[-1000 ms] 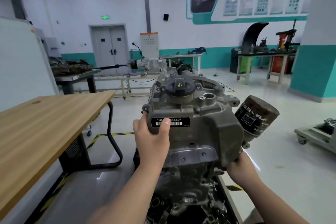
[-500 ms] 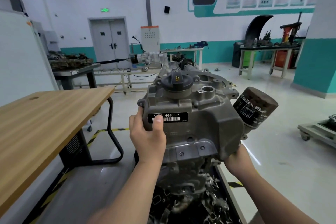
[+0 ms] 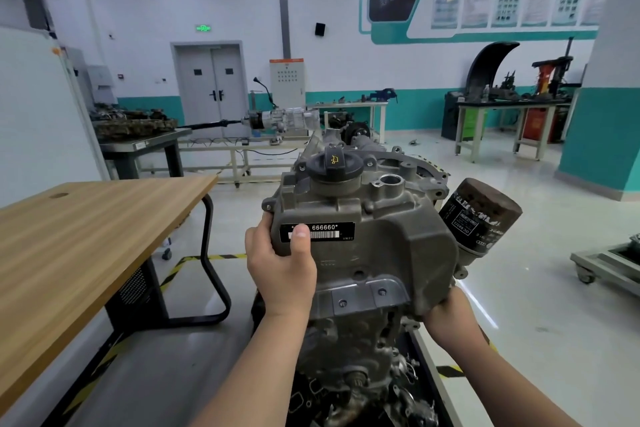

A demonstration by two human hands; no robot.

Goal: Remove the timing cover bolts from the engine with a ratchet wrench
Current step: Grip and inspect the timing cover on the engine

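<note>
One view only, worn on the head, wide-angle, straight lines bowing at the edges. It faces forward and a little down, the engine (image 3: 363,253) right up close at centre, forearms (image 3: 263,367) running in from the bottom edge. Tabletop (image 3: 86,236) low on the left; the door (image 3: 211,90) far off, high in frame.

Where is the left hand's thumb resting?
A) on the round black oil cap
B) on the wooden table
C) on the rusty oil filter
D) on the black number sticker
D: the left hand holds the timing cover by its edge, and its thumb lies across the black number sticker.
</note>
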